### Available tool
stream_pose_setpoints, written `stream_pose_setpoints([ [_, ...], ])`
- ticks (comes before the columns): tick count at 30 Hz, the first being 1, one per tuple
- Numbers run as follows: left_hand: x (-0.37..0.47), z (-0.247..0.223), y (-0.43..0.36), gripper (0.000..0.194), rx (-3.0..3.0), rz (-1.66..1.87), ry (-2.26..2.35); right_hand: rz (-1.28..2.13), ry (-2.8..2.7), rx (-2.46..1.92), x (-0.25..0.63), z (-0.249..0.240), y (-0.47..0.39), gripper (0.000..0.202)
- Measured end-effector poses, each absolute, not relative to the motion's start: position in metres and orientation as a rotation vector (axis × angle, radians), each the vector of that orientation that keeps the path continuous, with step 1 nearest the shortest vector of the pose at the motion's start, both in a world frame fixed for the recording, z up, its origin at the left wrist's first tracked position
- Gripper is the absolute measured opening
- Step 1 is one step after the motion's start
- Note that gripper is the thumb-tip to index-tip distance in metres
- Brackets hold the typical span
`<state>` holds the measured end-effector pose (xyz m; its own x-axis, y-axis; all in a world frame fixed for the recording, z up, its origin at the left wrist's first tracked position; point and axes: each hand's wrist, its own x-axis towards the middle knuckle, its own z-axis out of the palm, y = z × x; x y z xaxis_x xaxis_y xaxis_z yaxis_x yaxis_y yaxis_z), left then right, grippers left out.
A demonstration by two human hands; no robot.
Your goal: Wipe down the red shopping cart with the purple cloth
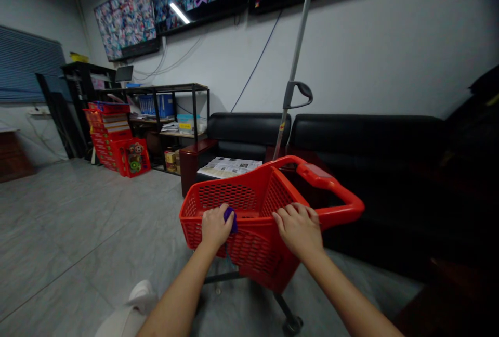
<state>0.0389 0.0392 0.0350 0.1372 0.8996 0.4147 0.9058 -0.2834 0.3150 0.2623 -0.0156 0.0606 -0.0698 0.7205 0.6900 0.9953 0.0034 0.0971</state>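
A red plastic shopping cart stands in the middle of the view, its basket toward the left and its looped handle toward the right. My left hand is closed over the near rim of the basket, with a purple cloth bunched under its fingers. Farther right, my right hand has its fingers curled over the same rim, close to where the handle begins. A grey pole with a hand grip rises behind the basket and carries a pale board at its top.
Behind the cart is a black sofa with newspapers on its seat. Red crates and a black shelf stand at the left. Screens hang on the wall. A white shoe shows at the bottom.
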Motion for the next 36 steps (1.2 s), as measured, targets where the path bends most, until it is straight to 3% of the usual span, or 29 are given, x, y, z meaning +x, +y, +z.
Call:
stream_pose_setpoints([
  [6,0.059,0.037,0.036,0.031,-2.175,-0.874,-2.057,-0.758,-1.808,-1.695,0.253,0.055,-0.012,0.029],
  [14,0.121,0.044,0.022,0.035,-2.318,-0.962,-1.925,-0.748,-1.771,-1.663,0.255,0.053,-0.012,0.027],
  [24,0.054,0.033,0.032,0.035,-2.33,-0.866,-1.83,-0.696,-1.772,-1.686,0.254,0.051,-0.016,0.031],
  [28,0.071,0.041,0.029,0.033,-2.254,-0.844,-1.96,-0.667,-1.752,-1.691,0.243,0.051,-0.015,0.029],
  [36,0.093,0.046,0.029,0.037,-2.454,-0.958,-1.788,-0.656,-1.729,-1.698,0.225,0.054,-0.016,0.032],
])
